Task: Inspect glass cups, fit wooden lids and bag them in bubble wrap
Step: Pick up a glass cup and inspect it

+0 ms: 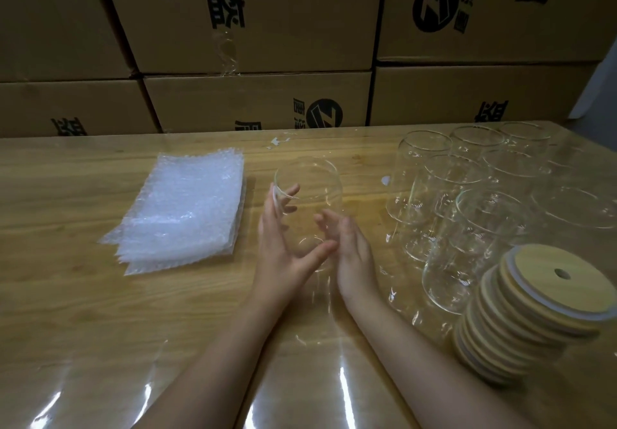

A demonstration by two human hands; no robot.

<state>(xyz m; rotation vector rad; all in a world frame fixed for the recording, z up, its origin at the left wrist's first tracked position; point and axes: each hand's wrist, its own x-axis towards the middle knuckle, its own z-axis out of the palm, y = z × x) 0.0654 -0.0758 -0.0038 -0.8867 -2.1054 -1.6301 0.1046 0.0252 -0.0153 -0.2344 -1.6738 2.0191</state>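
Item: one glass cup (310, 201), held above the middle of the table (100, 295), between the bubble wrap bags (187, 208) on my left and the standing cups (467, 215) on my right.

Hold: my left hand (280, 248) wraps its fingers (289, 191) round the left wall, thumb near the base. My right hand (354, 255) curls against the right wall.

Risk: smooth glass in a light grip; turning it for inspection could let it slip onto the table. A wide right forearm swing might topple the leaning wooden lids (534, 308).

Orientation: long axis runs away from me, tilted. Mouth faces away and upward, base toward my wrists.
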